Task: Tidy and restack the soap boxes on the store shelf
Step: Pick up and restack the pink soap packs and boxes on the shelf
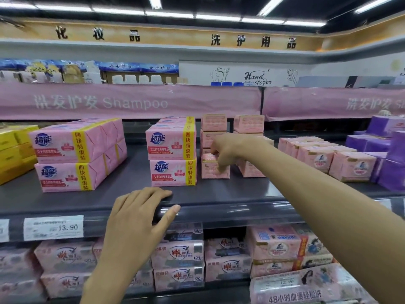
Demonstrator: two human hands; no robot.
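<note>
We had our left hand (135, 218) laid on the front lip of the shelf (230, 194), fingers fairly straight on top and thumb against the rail, holding nothing. We judged it a brace for the long reach. Our right hand (230, 150) was out over the small pink soap box (213, 171) near the shelf's front, just right of the banded four-packs (173, 150). Its fingers curled over the box's top and its thumb ran down the front face (a light grip, as far as we could see). Behind stood a column of like boxes (213, 122), with a second column (248, 123) beside it and a gap between. The shelf also held yellow packs (13, 150) at the left and purple packs (385, 150) at the right
</note>
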